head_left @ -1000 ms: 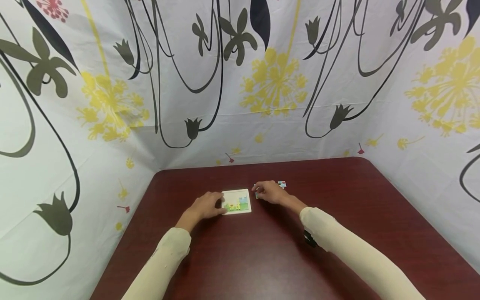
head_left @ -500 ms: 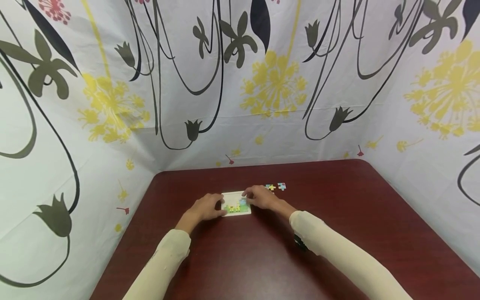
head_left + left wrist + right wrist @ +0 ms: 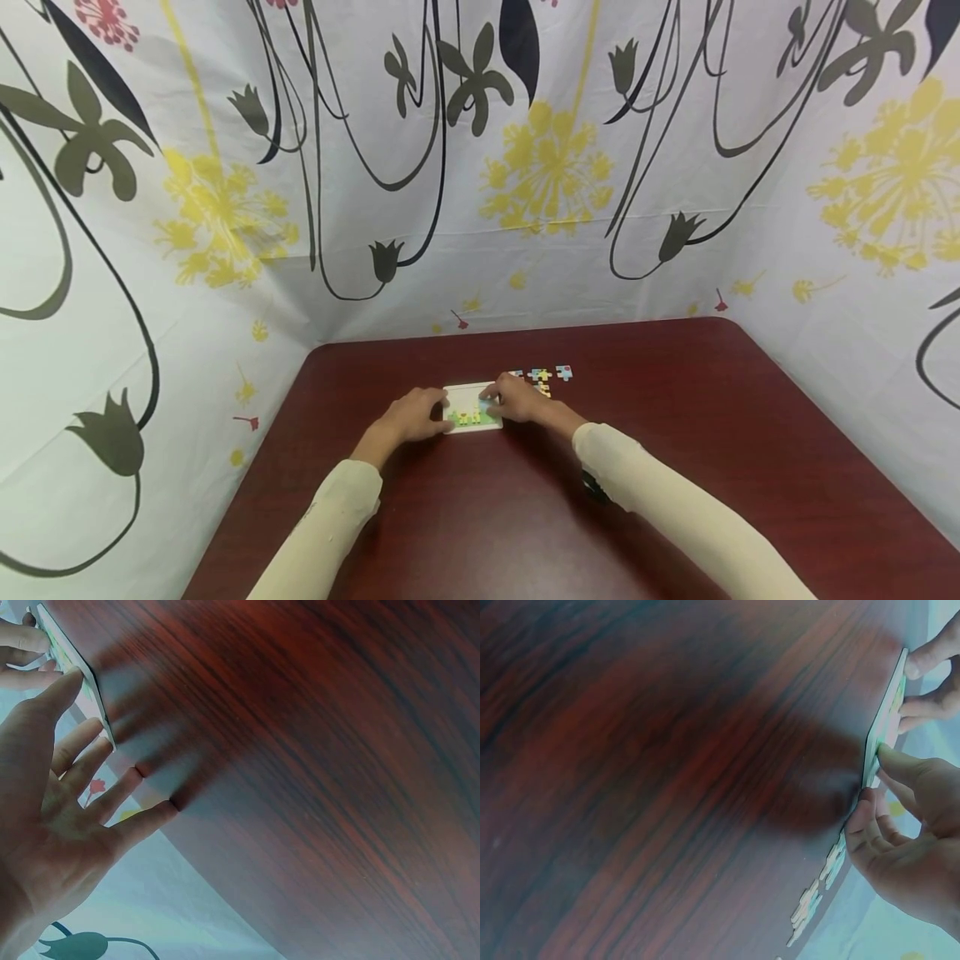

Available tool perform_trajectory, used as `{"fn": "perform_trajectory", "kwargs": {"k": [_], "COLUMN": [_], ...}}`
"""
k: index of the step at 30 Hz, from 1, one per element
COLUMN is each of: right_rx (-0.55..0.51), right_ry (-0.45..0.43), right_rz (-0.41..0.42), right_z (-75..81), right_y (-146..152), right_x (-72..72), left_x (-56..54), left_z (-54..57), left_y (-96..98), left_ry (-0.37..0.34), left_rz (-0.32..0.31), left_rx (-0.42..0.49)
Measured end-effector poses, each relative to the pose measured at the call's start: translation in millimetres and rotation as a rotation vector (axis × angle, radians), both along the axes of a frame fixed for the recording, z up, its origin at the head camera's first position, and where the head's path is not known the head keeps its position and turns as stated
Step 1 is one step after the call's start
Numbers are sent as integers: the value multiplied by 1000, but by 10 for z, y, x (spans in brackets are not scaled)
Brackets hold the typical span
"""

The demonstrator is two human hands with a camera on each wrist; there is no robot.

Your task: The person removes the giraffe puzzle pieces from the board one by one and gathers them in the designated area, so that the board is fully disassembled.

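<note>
A small white-framed jigsaw puzzle tray [image 3: 472,431] lies on the dark red table, with a green and yellow picture along its lower part. My left hand [image 3: 409,415] holds its left end between thumb and fingers; in the left wrist view the outer fingers [image 3: 150,817] spread down to the table. Over the tray's right side, my right hand [image 3: 519,397] has its fingers bent and the thumb [image 3: 896,763] on the tray. A puzzle piece seems pinched there, largely hidden by the fingertips.
Several loose puzzle pieces [image 3: 541,375] lie just beyond and right of the tray, one blue piece [image 3: 564,372] farthest right. The table [image 3: 510,517] meets a patterned cloth [image 3: 480,283] at the back and sides.
My right hand has moved left from the loose pieces onto the tray's right side, uncovering several pieces. My left hand has stayed at the tray's left end.
</note>
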State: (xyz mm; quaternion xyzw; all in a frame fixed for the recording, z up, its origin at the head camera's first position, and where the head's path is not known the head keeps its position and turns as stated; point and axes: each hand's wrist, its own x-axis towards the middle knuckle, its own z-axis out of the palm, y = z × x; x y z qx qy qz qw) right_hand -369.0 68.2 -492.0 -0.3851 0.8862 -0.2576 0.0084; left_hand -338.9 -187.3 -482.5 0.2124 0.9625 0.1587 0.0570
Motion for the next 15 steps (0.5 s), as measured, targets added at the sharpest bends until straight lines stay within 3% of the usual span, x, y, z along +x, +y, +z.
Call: {"fn": "perform_trajectory", "kwargs": {"k": [3, 9, 15], "right_rx": [8, 57, 41], "right_ry": [-10, -57, -43], "right_rz": [-11, -110, -156], "right_z": [-8, -8, 23], "right_y": [6, 3, -25], "right_x": [7, 50, 108], "left_x": [2, -8, -9], "left_z": [2, 8, 6], "left_y": [5, 11, 20], "left_ry": [-1, 0, 2], "left_rz": [5, 10, 16], "left_rx": [-5, -7, -21]}}
